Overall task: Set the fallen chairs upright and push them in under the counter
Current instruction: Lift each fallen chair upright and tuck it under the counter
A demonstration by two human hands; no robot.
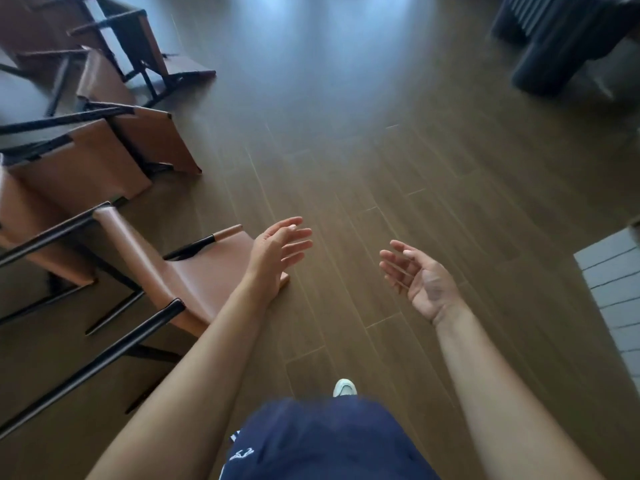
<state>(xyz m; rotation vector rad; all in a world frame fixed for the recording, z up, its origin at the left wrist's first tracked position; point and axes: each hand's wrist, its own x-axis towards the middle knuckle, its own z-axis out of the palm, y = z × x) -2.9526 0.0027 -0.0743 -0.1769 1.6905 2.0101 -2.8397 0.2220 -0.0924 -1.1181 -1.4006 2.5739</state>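
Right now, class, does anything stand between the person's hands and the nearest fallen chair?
Nothing visible does. The open left hand overlaps the tan edge of the nearest fallen chair; whether it touches cannot be told. The open right hand is over the wooden floor beside the chair, holding nothing.

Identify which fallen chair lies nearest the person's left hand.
The lowest tan chair, whose leather panel reaches right under the left hand in this view. The other chairs lie farther off, towards the top left corner.

Dim, glare on floor (311,15) (far end), blurred edges
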